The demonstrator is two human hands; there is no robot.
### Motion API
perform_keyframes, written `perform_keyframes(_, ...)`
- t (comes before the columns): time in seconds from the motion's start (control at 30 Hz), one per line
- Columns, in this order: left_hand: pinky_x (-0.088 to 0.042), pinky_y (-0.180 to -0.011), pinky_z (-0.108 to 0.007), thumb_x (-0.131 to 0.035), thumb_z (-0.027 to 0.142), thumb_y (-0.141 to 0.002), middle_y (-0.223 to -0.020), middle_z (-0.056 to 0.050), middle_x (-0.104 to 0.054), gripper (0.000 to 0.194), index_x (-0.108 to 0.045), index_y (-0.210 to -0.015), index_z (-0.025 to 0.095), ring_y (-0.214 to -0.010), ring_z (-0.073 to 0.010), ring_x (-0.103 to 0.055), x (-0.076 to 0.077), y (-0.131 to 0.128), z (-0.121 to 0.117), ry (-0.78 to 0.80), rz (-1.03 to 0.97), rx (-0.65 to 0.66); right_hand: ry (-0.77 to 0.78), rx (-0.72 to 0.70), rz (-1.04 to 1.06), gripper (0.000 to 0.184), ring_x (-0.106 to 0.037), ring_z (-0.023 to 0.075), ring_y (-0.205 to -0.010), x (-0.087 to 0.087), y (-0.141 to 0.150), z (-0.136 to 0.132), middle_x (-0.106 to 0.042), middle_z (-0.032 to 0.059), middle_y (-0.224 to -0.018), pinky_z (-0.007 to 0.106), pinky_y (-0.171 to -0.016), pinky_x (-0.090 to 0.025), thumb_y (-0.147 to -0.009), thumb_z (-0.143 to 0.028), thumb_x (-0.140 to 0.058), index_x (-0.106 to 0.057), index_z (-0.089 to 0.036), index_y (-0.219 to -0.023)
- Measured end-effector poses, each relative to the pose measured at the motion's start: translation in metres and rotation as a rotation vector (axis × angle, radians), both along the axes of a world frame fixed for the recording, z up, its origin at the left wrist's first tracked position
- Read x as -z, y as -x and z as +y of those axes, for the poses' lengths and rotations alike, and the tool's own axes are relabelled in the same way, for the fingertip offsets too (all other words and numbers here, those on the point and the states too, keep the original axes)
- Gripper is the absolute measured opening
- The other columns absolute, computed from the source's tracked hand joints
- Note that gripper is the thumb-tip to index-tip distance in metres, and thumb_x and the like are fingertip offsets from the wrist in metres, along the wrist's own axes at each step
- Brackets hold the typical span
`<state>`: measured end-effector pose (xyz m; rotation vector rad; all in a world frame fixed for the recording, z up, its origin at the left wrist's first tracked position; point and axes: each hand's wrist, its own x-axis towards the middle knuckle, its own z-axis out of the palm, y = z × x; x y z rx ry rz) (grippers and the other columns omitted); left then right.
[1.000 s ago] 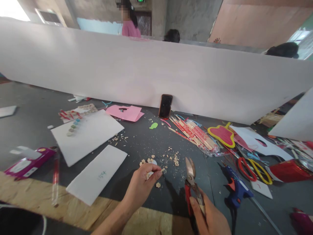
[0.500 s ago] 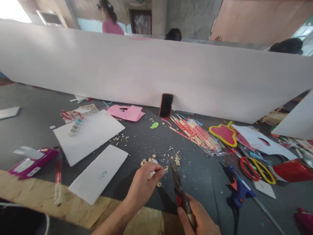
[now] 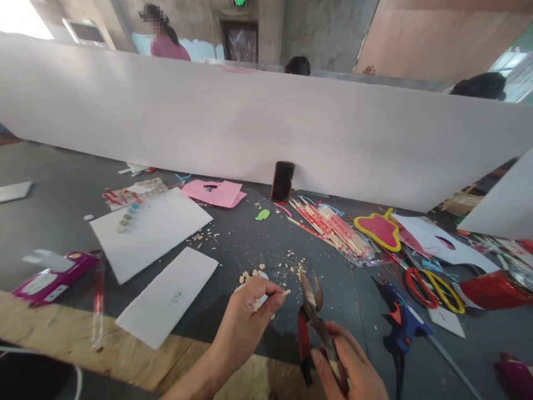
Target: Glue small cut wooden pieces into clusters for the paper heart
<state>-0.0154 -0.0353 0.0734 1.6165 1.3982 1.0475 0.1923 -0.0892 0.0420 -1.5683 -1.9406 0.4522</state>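
Observation:
Between thumb and forefinger, my left hand (image 3: pixel 250 311) pinches a short piece of thin wooden stick (image 3: pixel 286 293), its pale end poking out to the right. My right hand (image 3: pixel 350 364) holds pruning shears (image 3: pixel 314 314) with red-and-black grips, their jaws parted and pointing away from me, just right of the stick end and apart from it. Small pale wooden bits (image 3: pixel 252 273) lie behind my left hand, partly on a white scrap that the hand mostly hides. More cut crumbs are scattered on the dark table (image 3: pixel 233 239) beyond the shears.
A bundle of wooden sticks (image 3: pixel 337 230) in red-marked wrapping lies behind the shears. At right are a blue glue gun (image 3: pixel 403 316), scissors (image 3: pixel 421 286) and a red can (image 3: pixel 495 290). White boards (image 3: pixel 166 297) lie at left. A phone (image 3: pixel 283 180) leans against the white partition (image 3: pixel 233 122).
The shears' jaws have opened and their handles have spread. My left hand still pinches the stick, whose end now shows more clearly. In the background, a person in pink has moved left.

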Motion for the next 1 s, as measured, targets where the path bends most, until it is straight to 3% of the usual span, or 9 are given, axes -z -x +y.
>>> perform_keyframes(0.23,-0.043,-0.069,-0.024,-0.051,0.031,-0.090,-0.078,-0.002,-0.063,0.021,-0.061,-0.074,0.021,-0.076,-0.0157,-0.057,-0.005,0.007,0.002,-0.109,0.057,-0.039,-0.141,-0.083,-0.113,0.019,-0.066,0.0203,-0.101,0.013,0.016,0.000,-0.066,0.0103,-0.112,0.026,-0.085,-0.054,-0.086,-0.031,-0.054,-0.066,-0.022,-0.097)
perform_keyframes(0.33,-0.044,-0.072,-0.026,-0.050,0.030,-0.090,-0.079,-0.003,-0.063,0.022,-0.060,-0.074,0.021,-0.080,-0.0171,-0.058,-0.007,0.012,0.003,-0.128,0.110,-0.032,-0.147,-0.060,-0.123,0.019,-0.067,0.0210,-0.100,0.016,0.020,-0.001,-0.066,0.0101,-0.114,0.029,-0.084,-0.055,-0.087,-0.034,-0.053,-0.066,-0.022,-0.094)
perform_keyframes(0.43,-0.044,-0.071,-0.027,-0.047,0.032,-0.092,-0.077,-0.003,-0.062,0.025,-0.059,-0.073,0.021,-0.080,-0.0180,-0.058,-0.008,0.015,0.003,-0.126,0.154,-0.008,-0.153,-0.128,-0.182,0.016,-0.067,0.0222,-0.101,0.016,0.019,0.001,-0.067,0.0098,-0.114,0.029,-0.083,-0.056,-0.084,-0.033,-0.057,-0.066,-0.023,-0.091)
perform_keyframes(0.6,-0.045,-0.076,-0.031,-0.045,0.030,-0.092,-0.083,-0.005,-0.066,0.024,-0.061,-0.076,0.021,-0.083,-0.0195,-0.059,-0.011,0.019,0.004,-0.124,0.200,0.038,-0.138,-0.195,-0.238,0.028,-0.063,0.0234,-0.108,0.019,0.020,0.002,-0.065,0.0110,-0.121,0.029,-0.086,-0.055,-0.081,-0.029,-0.058,-0.065,-0.020,-0.107)
perform_keyframes(1.0,-0.042,-0.081,-0.032,-0.046,0.025,-0.091,-0.081,-0.003,-0.066,0.021,-0.058,-0.075,0.020,-0.086,-0.0192,-0.059,-0.015,0.021,0.000,-0.111,0.222,0.084,0.013,-0.036,0.152,0.040,-0.064,0.0215,-0.105,0.048,0.046,-0.013,-0.067,0.0124,-0.115,0.032,-0.089,-0.052,-0.084,-0.026,-0.045,-0.051,-0.016,-0.122)
